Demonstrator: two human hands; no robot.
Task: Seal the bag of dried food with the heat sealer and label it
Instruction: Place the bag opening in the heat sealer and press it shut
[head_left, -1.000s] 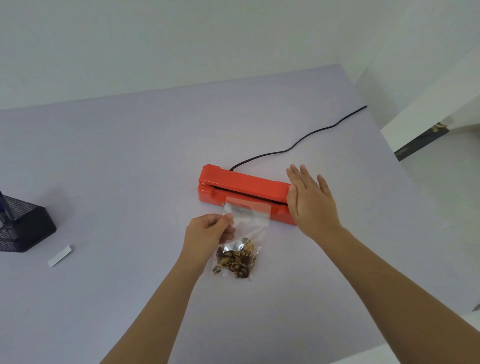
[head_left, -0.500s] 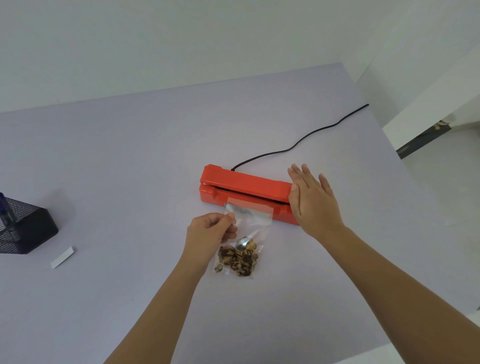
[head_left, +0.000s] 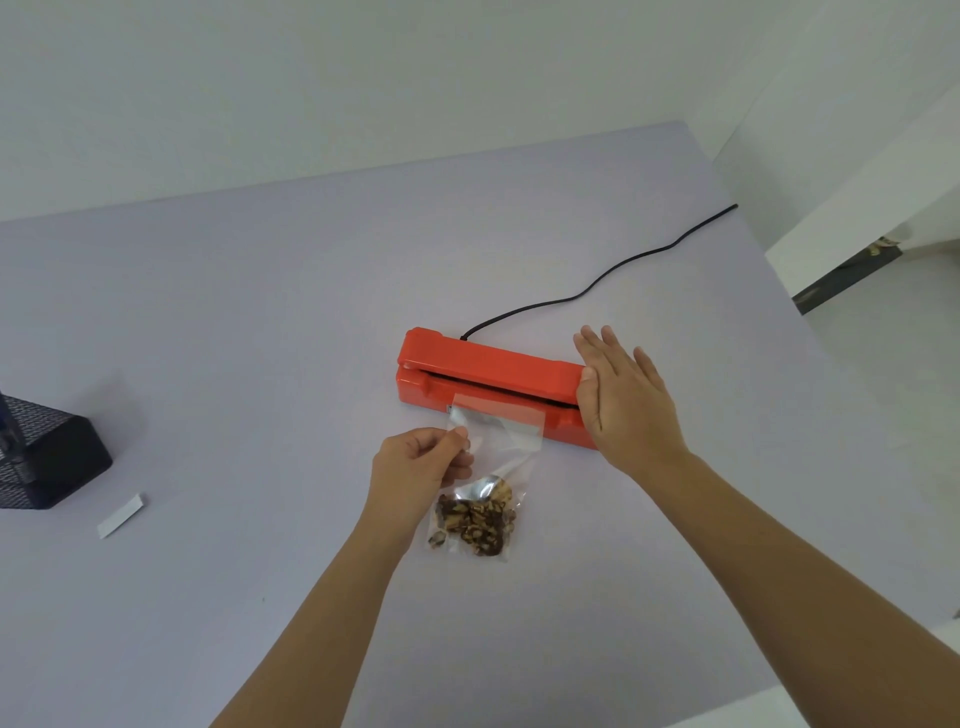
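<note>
Worktop (head_left: 260, 312): lavender, fills the frame.
Heat sealer (head_left: 488, 371): orange, centre.
Mesh holder (head_left: 41, 457): black, left edge.
Right grip (head_left: 631, 405): flat, fingers straight, resting on the sealer's right end.
Left grip (head_left: 415, 467): pinching the bag's upper-left edge.
Bag (head_left: 498, 431): clear, just below centre, mouth overlapping the sealer's front, dried food (head_left: 475, 522) at the bottom.
Label (head_left: 120, 514): white strip, lower left.

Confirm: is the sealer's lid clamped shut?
Not quite: a dark gap shows under the sealer's lid, right hand flat on its end.
</note>
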